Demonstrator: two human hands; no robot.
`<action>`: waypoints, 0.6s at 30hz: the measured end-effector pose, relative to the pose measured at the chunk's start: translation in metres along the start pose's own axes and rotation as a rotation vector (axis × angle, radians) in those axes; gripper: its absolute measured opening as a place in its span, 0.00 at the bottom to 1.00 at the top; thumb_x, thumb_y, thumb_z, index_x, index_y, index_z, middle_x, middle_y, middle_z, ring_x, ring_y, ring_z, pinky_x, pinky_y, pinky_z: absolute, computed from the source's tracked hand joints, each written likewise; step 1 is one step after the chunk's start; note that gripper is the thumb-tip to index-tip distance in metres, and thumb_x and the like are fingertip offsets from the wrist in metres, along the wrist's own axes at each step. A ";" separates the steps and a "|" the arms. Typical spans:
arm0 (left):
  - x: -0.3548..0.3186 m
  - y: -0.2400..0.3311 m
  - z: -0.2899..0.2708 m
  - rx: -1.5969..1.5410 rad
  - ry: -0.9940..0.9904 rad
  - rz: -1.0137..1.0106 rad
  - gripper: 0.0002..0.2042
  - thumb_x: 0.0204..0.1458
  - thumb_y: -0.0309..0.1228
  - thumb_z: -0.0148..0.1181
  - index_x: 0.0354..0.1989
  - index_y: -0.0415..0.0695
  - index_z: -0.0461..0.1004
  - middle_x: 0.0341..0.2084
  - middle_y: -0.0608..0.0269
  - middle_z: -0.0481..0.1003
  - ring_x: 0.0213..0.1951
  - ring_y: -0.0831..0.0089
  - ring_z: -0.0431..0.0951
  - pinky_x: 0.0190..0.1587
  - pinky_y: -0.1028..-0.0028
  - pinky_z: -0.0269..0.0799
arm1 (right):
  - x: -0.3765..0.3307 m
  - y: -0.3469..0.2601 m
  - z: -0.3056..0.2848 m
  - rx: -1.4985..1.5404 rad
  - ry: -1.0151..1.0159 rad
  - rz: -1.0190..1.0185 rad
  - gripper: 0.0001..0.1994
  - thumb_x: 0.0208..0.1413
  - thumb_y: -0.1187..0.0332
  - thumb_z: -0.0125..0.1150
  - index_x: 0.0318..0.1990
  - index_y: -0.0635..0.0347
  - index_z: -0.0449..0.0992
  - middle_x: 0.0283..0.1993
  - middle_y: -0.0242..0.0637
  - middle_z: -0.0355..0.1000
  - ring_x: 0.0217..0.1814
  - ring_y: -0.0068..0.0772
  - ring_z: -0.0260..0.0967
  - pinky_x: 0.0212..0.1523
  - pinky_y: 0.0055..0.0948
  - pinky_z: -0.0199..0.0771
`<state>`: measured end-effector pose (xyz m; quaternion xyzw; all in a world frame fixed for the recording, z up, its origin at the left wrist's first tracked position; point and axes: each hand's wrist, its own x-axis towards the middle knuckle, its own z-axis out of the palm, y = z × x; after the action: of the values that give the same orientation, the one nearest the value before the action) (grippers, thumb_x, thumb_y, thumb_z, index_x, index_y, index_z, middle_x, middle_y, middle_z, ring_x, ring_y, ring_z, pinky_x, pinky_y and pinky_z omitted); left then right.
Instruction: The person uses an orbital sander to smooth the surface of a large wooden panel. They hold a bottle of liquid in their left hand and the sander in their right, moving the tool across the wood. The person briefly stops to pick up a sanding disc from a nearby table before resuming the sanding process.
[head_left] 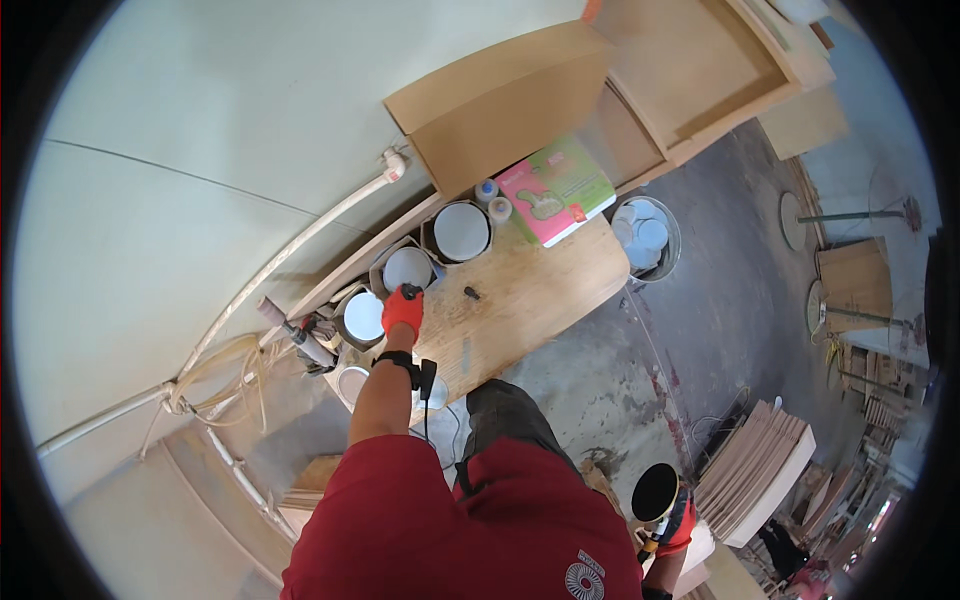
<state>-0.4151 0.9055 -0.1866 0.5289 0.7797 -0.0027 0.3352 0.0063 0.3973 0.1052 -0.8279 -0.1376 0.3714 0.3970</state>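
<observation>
My left hand (403, 313), in an orange-red glove, reaches over the table beside a box holding a stack of round grey discs (408, 268). Its fingers are closed around a small dark shape that I cannot make out. To the left sits a stack of pale blue discs (364, 316), and farther back a larger stack of grey discs (461, 231). A small black piece (472, 293) lies on the wooden tabletop (510, 310). Low at the right, away from the table, my gloved right hand (681, 528) grips a sander, its round black pad (655, 492) facing up.
A pink and green box (556, 190) and two small bottles stand at the table's back, beside an open cardboard box (510, 110). A bucket of round discs (645, 238) stands off its right end. Stacked boards (755, 475) lie at right; a coiled hose (235, 380) hangs left.
</observation>
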 end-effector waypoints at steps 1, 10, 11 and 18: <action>0.005 0.000 -0.012 0.064 0.023 -0.059 0.27 0.55 0.52 0.64 0.59 0.52 0.75 0.53 0.54 0.80 0.57 0.52 0.78 0.58 0.56 0.74 | 0.008 -0.006 0.003 0.135 -0.037 0.036 0.23 0.71 0.52 0.52 0.60 0.62 0.74 0.54 0.39 0.76 0.54 0.31 0.74 0.58 0.33 0.72; 0.064 0.022 -0.009 0.517 -0.191 0.055 0.44 0.46 0.53 0.74 0.70 0.48 0.63 0.68 0.50 0.65 0.67 0.47 0.68 0.67 0.48 0.65 | 0.037 -0.031 0.006 0.030 -0.110 0.119 0.21 0.71 0.55 0.53 0.60 0.63 0.74 0.52 0.37 0.76 0.53 0.29 0.73 0.57 0.30 0.71; 0.069 0.021 -0.005 0.571 -0.181 0.073 0.45 0.46 0.53 0.74 0.71 0.47 0.61 0.69 0.49 0.64 0.67 0.46 0.67 0.67 0.47 0.65 | 0.037 -0.036 0.009 0.004 -0.107 0.116 0.21 0.71 0.55 0.53 0.60 0.63 0.74 0.52 0.37 0.76 0.53 0.29 0.73 0.57 0.30 0.71; 0.086 0.017 0.017 0.728 -0.189 0.179 0.47 0.46 0.54 0.74 0.71 0.41 0.61 0.71 0.43 0.60 0.70 0.43 0.64 0.68 0.47 0.65 | 0.033 -0.050 0.033 -0.223 -0.099 0.057 0.23 0.71 0.53 0.53 0.60 0.64 0.73 0.53 0.40 0.75 0.55 0.32 0.72 0.60 0.31 0.68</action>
<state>-0.4105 0.9782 -0.2390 0.6767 0.6440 -0.2989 0.1947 0.0083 0.4653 0.1130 -0.8511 -0.1741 0.4054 0.2846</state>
